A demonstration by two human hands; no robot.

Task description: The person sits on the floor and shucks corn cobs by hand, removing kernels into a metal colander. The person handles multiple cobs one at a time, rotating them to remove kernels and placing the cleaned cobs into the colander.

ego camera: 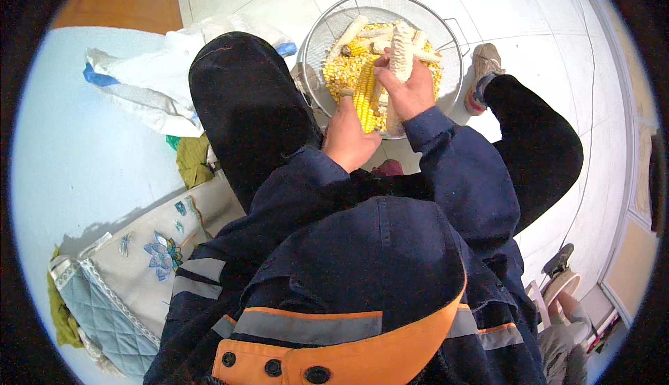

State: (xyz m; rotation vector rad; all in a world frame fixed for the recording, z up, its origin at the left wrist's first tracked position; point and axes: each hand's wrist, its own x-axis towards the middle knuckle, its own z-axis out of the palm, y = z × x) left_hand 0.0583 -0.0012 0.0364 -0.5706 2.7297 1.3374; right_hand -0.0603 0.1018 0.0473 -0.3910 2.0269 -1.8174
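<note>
My left hand (351,137) grips a partly kernelled corn cob (366,95), its yellow rows facing up, at the near left of a round wire-mesh basket (312,40). In my right hand (412,88) is a pale bare corncob (401,53), held upright in the view against the yellow cob. Below both hands the basket holds loose yellow kernels (342,74) and several stripped cobs (349,34). A cob with some kernels left (357,48) lies among them. My palms and the lower end of the bare cob are partly hidden.
White sacking (151,79) with blue edges lies left of my knee. A sofa with a flowered cover (162,254) is at lower left. Another person's leg (569,327) shows at lower right. A thin cable (590,71) crosses the tiled floor (528,14) at right.
</note>
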